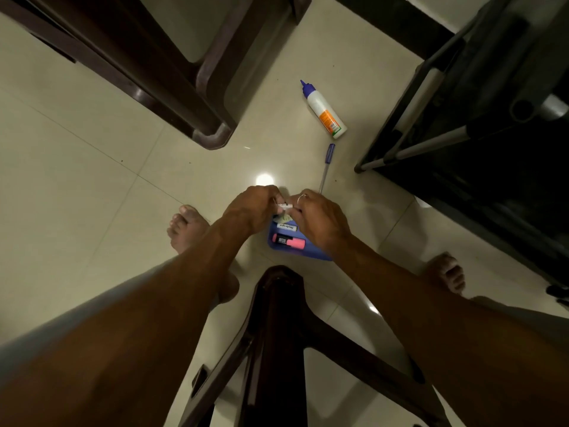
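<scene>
Pale tiled floor, hemmed in by a dark brown chair at upper left and a black rack at right, with a dark stool frame between two bare feet. Reaching down over it all, left hand and right hand, fingertips of each curled tight onto opposite ends of a small white piece, too small to identify, held in the air just above the far end of a blue tray on the floor. Beyond the hands, lying flat: a white glue bottle with a blue nozzle, well apart, then a blue-capped pen, its near end close to the right hand. In the tray: a pink highlighter and, just beyond it, a white labelled stick. Judged risks, biggest first: a lurch forward from so deep a lean; a nudge of the light tray across slick tile by a wrist or forearm; a roll of pen or bottle under a shifting foot; and, most likely, a slip of the white piece from so slight a two-sided pinch, especially under a hard pull or twist, then a bounce off the tray and a skid under chair or rack, hard to find in this dim light.
</scene>
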A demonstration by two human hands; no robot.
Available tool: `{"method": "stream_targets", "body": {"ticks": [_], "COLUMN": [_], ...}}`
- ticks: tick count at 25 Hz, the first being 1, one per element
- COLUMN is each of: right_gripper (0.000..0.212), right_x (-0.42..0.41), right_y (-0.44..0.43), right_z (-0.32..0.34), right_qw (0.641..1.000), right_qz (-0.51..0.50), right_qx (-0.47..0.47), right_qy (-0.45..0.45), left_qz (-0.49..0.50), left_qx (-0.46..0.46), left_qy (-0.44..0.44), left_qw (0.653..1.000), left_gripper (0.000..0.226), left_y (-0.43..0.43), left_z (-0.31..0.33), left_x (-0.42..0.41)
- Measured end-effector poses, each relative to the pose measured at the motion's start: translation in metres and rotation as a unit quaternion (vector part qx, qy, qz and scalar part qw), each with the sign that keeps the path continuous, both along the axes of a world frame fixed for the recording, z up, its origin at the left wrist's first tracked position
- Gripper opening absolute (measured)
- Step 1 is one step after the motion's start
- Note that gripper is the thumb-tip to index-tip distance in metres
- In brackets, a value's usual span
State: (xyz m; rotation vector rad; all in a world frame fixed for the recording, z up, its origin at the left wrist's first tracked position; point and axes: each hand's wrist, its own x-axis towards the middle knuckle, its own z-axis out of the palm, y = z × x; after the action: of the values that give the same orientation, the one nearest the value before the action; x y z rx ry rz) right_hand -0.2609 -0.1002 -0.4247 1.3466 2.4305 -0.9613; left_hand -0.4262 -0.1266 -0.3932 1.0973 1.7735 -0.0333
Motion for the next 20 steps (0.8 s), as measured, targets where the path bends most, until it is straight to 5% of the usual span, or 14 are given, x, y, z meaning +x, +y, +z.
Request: {"method": "stream_targets", "body": {"ticks": [7,12,20], "right_gripper": [0.026,0.043,0.033], "right_x": [0.024,0.019,0.012], "right_y": [-0.042,-0.053,-0.056], "right_z": [0.001,-0.014,-0.037], "right_qw": [0.996,0.981,0.979], "right_qz": [0.055,0.123,0.085], "right_qx": [-0.064,-0.079,-0.101], "right_qy": [-0.017,-0.130,-0.155], "left_qz": [0.145,0.064,0.084], "left_qx": [-0.005,-0.059,-0.098], "left_qy": [-0.016,0.102,0.079], "left_qw": [0.989,0.991,0.988], "left_gripper": [0.013,0.039,0.045], "left_y": [-0.034,-0.039,-0.044], "left_z": [-0.012,-0.025,-0.048], "left_x": [0.007,0.010,0.019]}}
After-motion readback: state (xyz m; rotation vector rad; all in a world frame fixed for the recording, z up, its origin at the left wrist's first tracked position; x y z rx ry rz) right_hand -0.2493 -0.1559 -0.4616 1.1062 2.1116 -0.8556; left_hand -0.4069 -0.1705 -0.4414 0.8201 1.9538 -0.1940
